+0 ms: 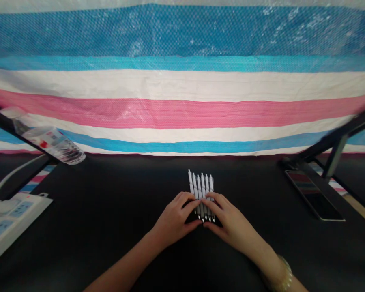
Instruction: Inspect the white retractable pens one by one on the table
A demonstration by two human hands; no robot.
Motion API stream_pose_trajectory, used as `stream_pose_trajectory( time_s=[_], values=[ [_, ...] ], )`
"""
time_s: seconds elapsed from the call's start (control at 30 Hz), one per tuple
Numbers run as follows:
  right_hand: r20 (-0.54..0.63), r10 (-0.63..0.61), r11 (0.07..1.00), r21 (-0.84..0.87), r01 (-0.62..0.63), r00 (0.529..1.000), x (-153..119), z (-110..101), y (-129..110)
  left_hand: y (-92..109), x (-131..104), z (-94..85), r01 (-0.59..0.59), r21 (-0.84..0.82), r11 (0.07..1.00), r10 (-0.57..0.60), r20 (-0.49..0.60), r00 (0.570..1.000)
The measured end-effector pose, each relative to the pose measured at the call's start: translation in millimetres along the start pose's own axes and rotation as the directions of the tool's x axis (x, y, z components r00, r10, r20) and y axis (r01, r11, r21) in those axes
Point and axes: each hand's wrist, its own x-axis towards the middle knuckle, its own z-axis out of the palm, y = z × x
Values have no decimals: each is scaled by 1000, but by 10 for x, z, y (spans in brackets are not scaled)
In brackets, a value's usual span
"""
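Several white click pens [203, 190] lie side by side in a row on the black table [109, 211], clickers pointing away from me and shiny tips toward me. The leftmost pen reaches a little farther out than the others. My left hand [178, 217] curls around the row's left side, its thumb near the tips and its fingers across the barrels. From the right, my right hand [231, 221] holds the same row, with fingertips over the pens and the thumb close to the tips. The fingers of both hands partly hide the pens' middles.
A smartphone [314, 194] lies at the right, beside a black metal frame leg [334, 156]. On the left are a white power strip [18, 219] with a plug in it and a clear plastic bottle [56, 144]. A striped plastic sheet [182, 113] hangs behind the table.
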Motion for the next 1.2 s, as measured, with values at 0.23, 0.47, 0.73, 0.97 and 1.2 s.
stream_pose_trajectory(
  time_s=[0.23,0.47,0.73,0.97,1.2],
  values=[
    [-43,-21,1000,-5,20,999,7,24,10,2,-9,1,-51,-15,999,50,-25,998],
    [-64,-61,998,-15,60,996,43,26,24,8,-14,31,-72,24,997,74,-63,995],
    [-100,-73,997,-27,70,992,69,31,28,14,-4,60,-77,62,995,83,-105,991],
    [-113,-82,997,-16,81,990,81,51,68,25,-4,78,-80,67,994,89,-134,987],
    [-77,-83,996,21,85,994,78,-9,103,9,-13,77,-61,19,998,64,-160,985]
  ],
)
